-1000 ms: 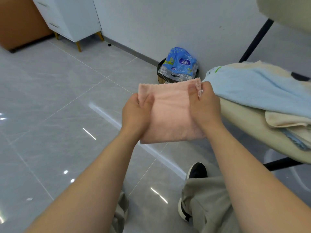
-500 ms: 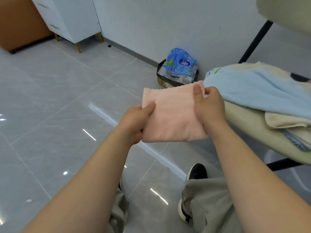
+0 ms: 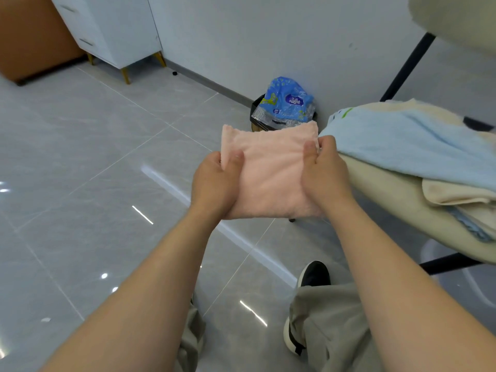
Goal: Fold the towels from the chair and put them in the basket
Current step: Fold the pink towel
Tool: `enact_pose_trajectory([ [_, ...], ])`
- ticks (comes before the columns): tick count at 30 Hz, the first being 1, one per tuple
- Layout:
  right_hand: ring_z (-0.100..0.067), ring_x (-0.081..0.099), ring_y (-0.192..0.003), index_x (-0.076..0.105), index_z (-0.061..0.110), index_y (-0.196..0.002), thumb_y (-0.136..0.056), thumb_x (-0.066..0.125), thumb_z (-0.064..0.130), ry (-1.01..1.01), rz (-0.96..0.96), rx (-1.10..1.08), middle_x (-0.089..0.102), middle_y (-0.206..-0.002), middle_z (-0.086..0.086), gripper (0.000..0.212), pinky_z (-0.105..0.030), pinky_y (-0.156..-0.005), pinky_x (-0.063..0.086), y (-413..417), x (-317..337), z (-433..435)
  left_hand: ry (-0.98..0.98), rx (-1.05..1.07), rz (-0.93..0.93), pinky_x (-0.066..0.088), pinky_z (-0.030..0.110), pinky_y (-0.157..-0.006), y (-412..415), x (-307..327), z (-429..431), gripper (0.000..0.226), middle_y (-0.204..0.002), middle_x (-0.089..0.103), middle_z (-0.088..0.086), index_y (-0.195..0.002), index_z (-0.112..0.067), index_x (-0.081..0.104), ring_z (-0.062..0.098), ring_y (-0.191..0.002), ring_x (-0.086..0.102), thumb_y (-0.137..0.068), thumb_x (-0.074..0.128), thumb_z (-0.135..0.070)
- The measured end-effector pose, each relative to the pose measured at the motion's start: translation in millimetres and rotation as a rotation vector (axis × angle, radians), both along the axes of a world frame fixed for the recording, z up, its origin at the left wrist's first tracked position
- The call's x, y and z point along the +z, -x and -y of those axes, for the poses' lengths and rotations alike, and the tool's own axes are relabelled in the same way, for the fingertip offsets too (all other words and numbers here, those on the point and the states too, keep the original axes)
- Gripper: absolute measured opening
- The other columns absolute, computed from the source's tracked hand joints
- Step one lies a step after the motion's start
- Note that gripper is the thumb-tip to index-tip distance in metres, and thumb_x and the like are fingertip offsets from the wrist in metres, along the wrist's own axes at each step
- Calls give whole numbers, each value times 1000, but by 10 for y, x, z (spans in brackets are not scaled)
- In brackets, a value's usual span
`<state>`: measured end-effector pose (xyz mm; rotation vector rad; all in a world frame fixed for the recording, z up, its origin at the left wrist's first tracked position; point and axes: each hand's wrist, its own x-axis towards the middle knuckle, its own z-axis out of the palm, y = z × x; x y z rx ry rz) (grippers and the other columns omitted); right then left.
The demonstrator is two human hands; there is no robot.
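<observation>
The left hand (image 3: 214,181) had climbed back up the edge. Now it and the right hand (image 3: 324,173) each pinched a side of the pink towel (image 3: 271,178), held between them — the fold looked finished.

White cabinet (image 3: 107,30); blue wrapper (image 3: 288,100)

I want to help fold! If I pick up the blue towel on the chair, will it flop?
Probably floppy: the blue towel drapes and wrinkles over the chair. Likely light, being soft cloth like the pink towel. Its fuzzy look suggests it won't slip from your fingers.
</observation>
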<state>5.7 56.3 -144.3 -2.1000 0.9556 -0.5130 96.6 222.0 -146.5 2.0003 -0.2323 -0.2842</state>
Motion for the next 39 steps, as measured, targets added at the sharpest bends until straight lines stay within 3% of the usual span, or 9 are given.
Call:
enact_pose_trajectory([
  [5,-27,50,-88,46,14,-111,-106,38,42,39,52,-8,58,-96,-4,29,-34,-70,32,9,42,68,-4,-26,54,47,35,-67,-48,41,-34,32,-79,63,-5,-86,-18,60,17,-74,59,-96,54,-48],
  [10,-23,52,-91,51,17,-114,-104,43,45,-17,55,-8,60,-102,-1,31,-32,-74,35,8,13,77,23,-46,-117,54,38,-79,-63,-37,-31,31,-95,68,-2,-101,-18,63,18,-87,65,-99,51,-46],
  [13,-17,59,-93,62,23,-104,-99,51,48,-239,64,-51,65,-103,5,28,-33,-78,46,-13,41,90,82,-29,-293,54,43,-91,-39,-99,-26,35,-112,67,0,-118,-18,58,21,-101,64,-101,46,-46],
  [17,-20,71,-83,72,17,-90,-98,61,32,-607,132,19,75,-90,0,21,-39,-75,59,-34,38,69,60,48,-171,53,45,-90,-16,-96,-3,35,-105,64,-2,-114,-19,54,21,-97,63,-100,41,-48],
  [23,-22,53,-95,50,16,-116,-106,37,38,-157,-29,-1,58,-105,0,27,-33,-78,39,-48,-19,0,-36,52,-11,45,37,-73,40,-66,39,32,-91,59,-5,-103,-16,52,13,-83,57,-102,41,-46],
  [25,-25,50,-92,41,17,-112,-108,33,37,-60,-26,17,55,-102,-3,21,-35,-76,36,-33,-21,-31,-58,58,26,40,35,-69,41,-53,27,34,-89,59,-4,-100,-15,51,12,-79,56,-102,42,-47],
  [31,-26,51,-90,45,14,-115,-107,37,36,-32,-12,-9,56,-100,-3,25,-35,-74,35,-49,-16,-12,-48,62,12,46,36,-68,-24,-22,-13,32,-86,61,-3,-94,-15,55,18,-80,60,-100,47,-45],
  [35,-18,57,-91,60,16,-112,-102,48,42,-185,4,-20,62,-102,3,31,-32,-77,45,-49,-65,68,78,16,-242,58,48,-85,-86,6,-74,34,-101,69,5,-105,-14,61,26,-94,69,-99,51,-46],
  [39,-20,69,-79,69,8,-111,-97,64,32,-774,87,44,74,-100,-8,28,-30,-66,57,-6,20,107,197,-21,-476,62,38,-72,-174,125,-180,34,-104,73,10,-110,-10,64,27,-93,73,-98,60,-41],
])
